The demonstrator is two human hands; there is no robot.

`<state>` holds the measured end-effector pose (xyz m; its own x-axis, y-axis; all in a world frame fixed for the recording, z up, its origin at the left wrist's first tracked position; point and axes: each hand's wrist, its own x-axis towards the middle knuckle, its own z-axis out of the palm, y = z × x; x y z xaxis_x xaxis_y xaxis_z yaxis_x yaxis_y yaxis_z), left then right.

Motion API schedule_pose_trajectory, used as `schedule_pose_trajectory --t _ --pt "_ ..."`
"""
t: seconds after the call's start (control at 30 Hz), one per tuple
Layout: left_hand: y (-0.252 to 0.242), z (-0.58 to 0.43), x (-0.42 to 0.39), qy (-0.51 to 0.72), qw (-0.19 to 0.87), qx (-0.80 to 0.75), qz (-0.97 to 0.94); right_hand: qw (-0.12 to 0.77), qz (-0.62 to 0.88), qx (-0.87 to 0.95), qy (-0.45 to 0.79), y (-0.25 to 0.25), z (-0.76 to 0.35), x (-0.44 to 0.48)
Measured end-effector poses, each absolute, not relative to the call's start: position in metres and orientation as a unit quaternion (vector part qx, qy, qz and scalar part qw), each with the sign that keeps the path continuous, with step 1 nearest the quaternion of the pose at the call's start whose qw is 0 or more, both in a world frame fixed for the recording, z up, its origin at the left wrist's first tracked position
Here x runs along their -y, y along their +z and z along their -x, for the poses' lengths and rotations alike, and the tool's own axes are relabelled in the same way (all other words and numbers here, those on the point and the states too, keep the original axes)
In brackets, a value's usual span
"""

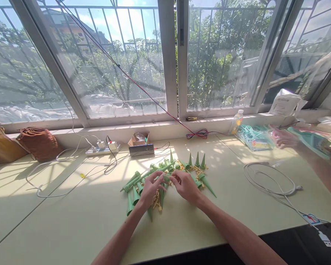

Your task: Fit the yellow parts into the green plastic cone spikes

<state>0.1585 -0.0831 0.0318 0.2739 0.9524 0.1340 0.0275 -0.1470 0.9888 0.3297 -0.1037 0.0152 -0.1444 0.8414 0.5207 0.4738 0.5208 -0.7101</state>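
Observation:
Over a pile of plastic parts my two hands meet. My left hand is closed around a green plastic piece, partly hidden by its fingers. My right hand pinches at the right end of that piece; what sits between its fingertips is too small to make out. Around them lie several green plastic cone spikes, some on their sides. A few spikes stand point up at the back right of the pile. Small yellow plastic parts are scattered among them, some below my left hand.
Behind the pile are a phone leaning on a small box, and a power strip with cables. Coiled white cable lies to the right. Another person's hand is near bagged teal items and a bottle.

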Motion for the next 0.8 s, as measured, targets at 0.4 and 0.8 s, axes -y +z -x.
schedule_pose_trajectory --t 0.4,0.8 --pt "0.0307 -0.1569 0.0818 0.443 0.508 -0.410 -0.614 0.470 0.450 0.737 0.184 0.0151 -0.3289 0.1036" --pt "0.0292 -0.1547 0.0816 0.446 0.523 -0.397 -0.609 0.454 0.450 0.748 0.181 0.0145 -0.3285 0.1039"
